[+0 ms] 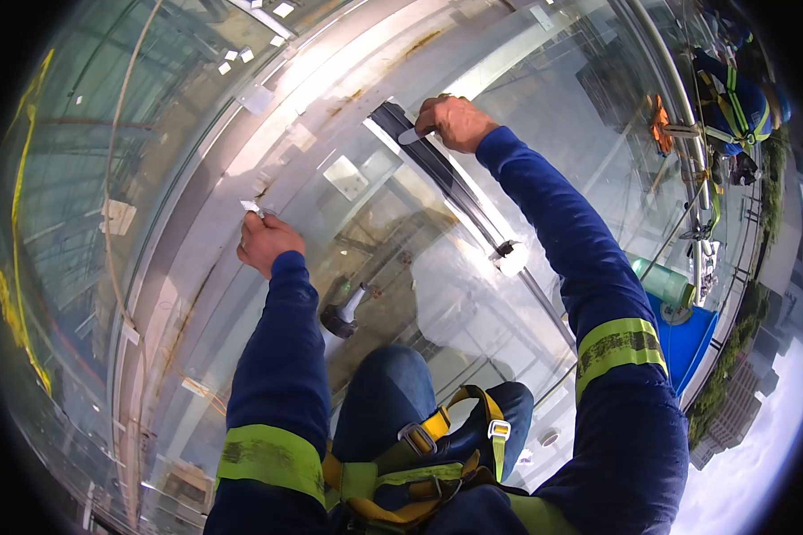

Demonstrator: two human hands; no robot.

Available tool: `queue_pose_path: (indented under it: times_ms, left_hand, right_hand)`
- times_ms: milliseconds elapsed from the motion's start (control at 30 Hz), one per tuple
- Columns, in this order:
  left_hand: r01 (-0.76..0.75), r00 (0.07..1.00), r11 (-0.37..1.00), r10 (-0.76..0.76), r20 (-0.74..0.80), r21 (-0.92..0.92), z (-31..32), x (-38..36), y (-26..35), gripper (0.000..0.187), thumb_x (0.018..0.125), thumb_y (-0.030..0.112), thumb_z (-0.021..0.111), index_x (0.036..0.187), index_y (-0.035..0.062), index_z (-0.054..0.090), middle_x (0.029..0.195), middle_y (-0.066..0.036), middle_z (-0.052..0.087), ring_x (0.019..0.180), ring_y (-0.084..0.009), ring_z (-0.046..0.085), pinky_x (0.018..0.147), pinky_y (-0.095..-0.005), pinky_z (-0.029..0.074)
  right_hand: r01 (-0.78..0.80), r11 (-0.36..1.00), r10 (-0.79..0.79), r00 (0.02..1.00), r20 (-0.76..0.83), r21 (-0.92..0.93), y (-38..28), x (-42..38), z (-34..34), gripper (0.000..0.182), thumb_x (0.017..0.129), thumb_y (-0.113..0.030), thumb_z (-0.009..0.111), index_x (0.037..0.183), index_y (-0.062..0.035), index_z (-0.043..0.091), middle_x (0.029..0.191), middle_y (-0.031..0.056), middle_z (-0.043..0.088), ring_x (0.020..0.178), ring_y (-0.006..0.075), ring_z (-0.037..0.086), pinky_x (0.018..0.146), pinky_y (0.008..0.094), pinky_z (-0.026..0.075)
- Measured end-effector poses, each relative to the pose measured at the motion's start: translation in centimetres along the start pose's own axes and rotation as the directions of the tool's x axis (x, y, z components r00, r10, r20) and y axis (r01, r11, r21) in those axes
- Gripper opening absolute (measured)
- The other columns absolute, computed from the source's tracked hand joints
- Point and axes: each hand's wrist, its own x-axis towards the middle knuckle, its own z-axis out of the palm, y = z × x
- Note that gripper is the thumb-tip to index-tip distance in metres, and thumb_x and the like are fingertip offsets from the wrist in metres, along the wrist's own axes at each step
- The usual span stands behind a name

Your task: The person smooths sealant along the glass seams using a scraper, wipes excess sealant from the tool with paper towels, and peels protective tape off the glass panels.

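My left hand [270,242] is closed around a small crumpled white piece [253,208], held over the pale ledge left of centre. My right hand [456,123] grips a thin, round-ended grey blade [409,136], its tip over the upper end of a dark strip [433,165]. The strip runs diagonally down along a joint in the glass. Between my hands a white square piece [345,177] lies on the glass. A caulking-gun-like tool with a pale nozzle [351,306] is near my left forearm.
A metal railing [674,80] curves along the right. Beyond it is a person [739,111] in a harness and blue helmet. A green bottle [665,283] and blue container [687,343] sit by my right arm. A rope [114,169] hangs at left. Small white pieces [232,56] lie upper left.
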Motion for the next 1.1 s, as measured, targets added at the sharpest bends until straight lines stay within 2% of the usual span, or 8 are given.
queue_pose_path:
  times_ms: [200, 300, 600, 700, 1100]
  left_hand:
    - [0.02, 0.999, 1.0, -0.02, 0.029, 0.004, 0.2, 0.1, -0.1, 0.021, 0.09, 0.018, 0.054, 0.108, 0.0066, 0.056, 0.102, -0.012, 0.067, 0.096, -0.0304, 0.063, 0.097, -0.0505, 0.039]
    - [0.012, 1.0, 1.0, -0.012, 0.016, 0.019, 0.3, 0.1, -0.1, 0.021, 0.09, 0.018, 0.054, 0.108, 0.0065, 0.057, 0.103, -0.012, 0.067, 0.097, -0.0299, 0.063, 0.097, -0.0501, 0.04]
    - [0.023, 0.999, 0.999, -0.024, 0.026, 0.028, -0.2, 0.1, 0.3, 0.02, 0.09, 0.018, 0.055, 0.105, 0.005, 0.057, 0.099, -0.012, 0.067, 0.093, -0.0318, 0.064, 0.096, -0.0505, 0.041]
    - [0.03, 0.999, 0.999, -0.031, 0.027, 0.037, -0.2, 0.1, 0.4, 0.018, 0.09, 0.018, 0.056, 0.102, 0.0053, 0.057, 0.094, -0.012, 0.067, 0.09, -0.0322, 0.064, 0.093, -0.0499, 0.042]
    - [0.015, 1.0, 1.0, -0.015, 0.002, 0.002, 0.3, 0.1, -0.1, 0.018, 0.09, 0.018, 0.056, 0.103, 0.0066, 0.058, 0.092, -0.011, 0.067, 0.087, -0.0328, 0.064, 0.089, -0.0478, 0.043]
  right_hand:
    - [-0.046, 0.999, 0.045, 0.998, 0.036, 0.004, 0.3, -1.7, 0.7, 0.021, 0.077, 0.005, 0.06, 0.09, -0.0086, 0.071, 0.1, 0.009, 0.068, 0.096, 0.0301, 0.064, 0.082, 0.0381, 0.053]
    - [0.034, 0.999, -0.033, 0.999, 0.026, -0.042, 0.4, -2.9, 0.7, 0.02, 0.078, 0.004, 0.06, 0.09, -0.0087, 0.071, 0.098, 0.0084, 0.068, 0.095, 0.0296, 0.064, 0.081, 0.0381, 0.053]
    - [0.015, 0.999, -0.013, 0.998, 0.056, -0.038, 0.1, -5.9, 0.9, 0.019, 0.076, 0.004, 0.06, 0.086, -0.0091, 0.071, 0.095, 0.008, 0.068, 0.096, 0.0296, 0.064, 0.081, 0.0391, 0.053]
    - [-0.05, 0.999, 0.05, 0.991, 0.12, -0.007, 0.4, -6.8, 1.2, 0.032, 0.072, 0.005, 0.056, 0.091, -0.0144, 0.073, 0.103, 0.0049, 0.068, 0.102, 0.0287, 0.064, 0.09, 0.0421, 0.049]
    - [-0.055, 0.998, 0.055, 0.986, 0.16, -0.006, 0.5, -10.8, 1.7, 0.03, 0.073, 0.004, 0.059, 0.092, -0.0144, 0.073, 0.106, 0.0032, 0.067, 0.104, 0.0263, 0.063, 0.09, 0.0419, 0.05]
